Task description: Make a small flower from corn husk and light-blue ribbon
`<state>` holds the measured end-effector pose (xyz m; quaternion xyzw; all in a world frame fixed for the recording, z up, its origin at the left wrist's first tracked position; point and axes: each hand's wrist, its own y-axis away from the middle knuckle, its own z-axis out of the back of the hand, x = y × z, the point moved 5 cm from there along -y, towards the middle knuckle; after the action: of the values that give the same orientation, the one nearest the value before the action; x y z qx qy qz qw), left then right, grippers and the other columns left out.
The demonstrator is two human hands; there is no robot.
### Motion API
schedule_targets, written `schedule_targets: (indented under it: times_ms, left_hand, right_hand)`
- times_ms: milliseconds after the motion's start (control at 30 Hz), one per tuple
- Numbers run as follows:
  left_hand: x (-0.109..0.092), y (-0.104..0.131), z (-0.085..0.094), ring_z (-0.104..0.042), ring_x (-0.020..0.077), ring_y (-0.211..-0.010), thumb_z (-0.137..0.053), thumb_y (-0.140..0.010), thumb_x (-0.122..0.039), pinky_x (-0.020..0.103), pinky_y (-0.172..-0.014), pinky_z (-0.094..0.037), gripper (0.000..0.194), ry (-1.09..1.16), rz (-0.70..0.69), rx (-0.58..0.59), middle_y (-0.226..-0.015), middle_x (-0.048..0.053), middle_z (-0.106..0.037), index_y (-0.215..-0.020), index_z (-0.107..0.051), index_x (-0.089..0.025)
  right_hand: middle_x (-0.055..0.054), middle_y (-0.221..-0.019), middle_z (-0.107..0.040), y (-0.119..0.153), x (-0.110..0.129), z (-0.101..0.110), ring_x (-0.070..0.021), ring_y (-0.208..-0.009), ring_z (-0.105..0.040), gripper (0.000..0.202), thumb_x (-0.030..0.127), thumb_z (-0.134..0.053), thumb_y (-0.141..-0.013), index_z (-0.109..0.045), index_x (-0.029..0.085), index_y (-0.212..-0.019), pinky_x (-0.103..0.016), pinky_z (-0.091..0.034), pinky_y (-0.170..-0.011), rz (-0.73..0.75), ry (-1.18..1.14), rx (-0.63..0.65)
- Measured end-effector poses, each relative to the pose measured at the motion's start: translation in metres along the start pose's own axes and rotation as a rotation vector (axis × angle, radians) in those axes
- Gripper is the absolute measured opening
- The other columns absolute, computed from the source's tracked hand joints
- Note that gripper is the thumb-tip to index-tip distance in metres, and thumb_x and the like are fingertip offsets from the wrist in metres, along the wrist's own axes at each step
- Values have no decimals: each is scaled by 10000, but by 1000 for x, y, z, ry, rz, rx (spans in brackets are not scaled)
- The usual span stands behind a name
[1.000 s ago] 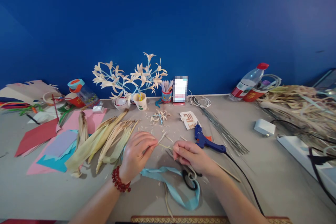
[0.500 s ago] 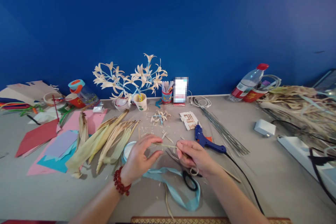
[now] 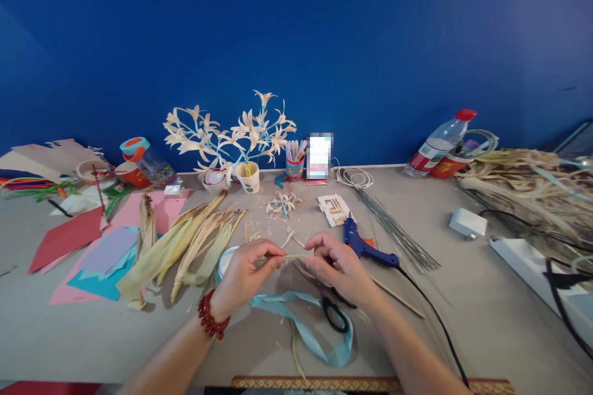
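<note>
My left hand (image 3: pixel 252 268), with a red bead bracelet (image 3: pixel 213 316) at the wrist, pinches one end of a thin pale yellow-green husk strip (image 3: pixel 295 255). The strip runs level to my right hand (image 3: pixel 340 265), whose thumb and forefinger stand slightly apart around its other end. Below both hands lie a loop of light blue ribbon (image 3: pixel 301 324) and black-handled scissors (image 3: pixel 334 315), partly covered by my right hand. A white-lidded round container (image 3: pixel 227 259) is half hidden behind my left hand.
Corn husks (image 3: pixel 185 247) and coloured paper (image 3: pixel 65 241) lie at left. Behind stand husk flowers (image 3: pixel 250 129) in a paper cup (image 3: pixel 249 180). At right are a blue glue gun (image 3: pixel 370 250) with its cord, metal wires (image 3: pixel 398 228), a bottle (image 3: pixel 435 142) and a power strip (image 3: pixel 532 278).
My left thumb and forefinger have closed on the strip's end, having been apart before. My right fingers have loosened from their pinch and parted.
</note>
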<state>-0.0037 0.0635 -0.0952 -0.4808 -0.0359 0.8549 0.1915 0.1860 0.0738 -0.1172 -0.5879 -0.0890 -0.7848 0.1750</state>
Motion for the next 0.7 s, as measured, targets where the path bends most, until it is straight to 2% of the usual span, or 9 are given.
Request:
schedule_targets:
  times_ms: [67,167,233,300,433,567,700]
  left_hand:
    - [0,0,1,-631,131,-690,-592,-876,-276,236,-668,-472,131,15,10,-14,-709,1,-683,-855,-686,-188]
    - [-1,1,1,-638,133,-688,-593,-876,-261,240,-667,-491,124,31,-31,-43,-719,12,-694,-875,-691,-186]
    - [-3,3,2,-641,143,-715,-581,-882,-242,256,-679,-502,126,9,-110,-78,-755,30,-702,-920,-690,-190]
    - [-7,5,2,-639,157,-755,-554,-891,-204,284,-705,-508,161,-47,-245,-100,-801,50,-706,-993,-679,-201]
    - [-14,10,-3,-627,184,-825,-498,-884,-120,344,-742,-506,273,-187,-505,-22,-878,76,-705,-1092,-646,-219]
    - [-18,11,-4,-609,196,-840,-514,-856,-90,362,-743,-500,301,-314,-595,11,-880,73,-703,-1107,-629,-211]
    - [-21,11,-4,-608,197,-858,-508,-852,-80,367,-775,-508,316,-402,-604,-61,-902,75,-710,-1120,-620,-205]
  right_hand:
    - [43,-577,-497,1,6,0,-121,-532,-432,217,423,-558,-908,-602,212,-927,-231,-301,-531,91,173,8]
    - [16,-599,-542,1,11,0,-129,-565,-481,279,397,-476,-952,-587,199,-789,-238,-328,-563,140,235,8]
    - [28,-539,-514,0,9,0,-119,-507,-462,334,417,-448,-959,-566,198,-738,-233,-323,-528,95,178,-12]
    - [50,-457,-461,-1,4,-2,-105,-424,-414,383,456,-437,-955,-547,200,-693,-228,-299,-472,19,76,-20]
    - [75,-371,-415,-3,-8,-10,-80,-328,-329,443,535,-462,-917,-509,201,-631,-220,-241,-395,-116,-187,-18]
    - [92,-321,-388,-3,-17,-16,-62,-282,-269,456,571,-487,-883,-502,195,-625,-209,-176,-366,-229,-374,-15]
    - [88,-311,-407,-3,-19,-21,-45,-266,-262,482,598,-509,-855,-506,181,-613,-192,-159,-356,-303,-463,-4]
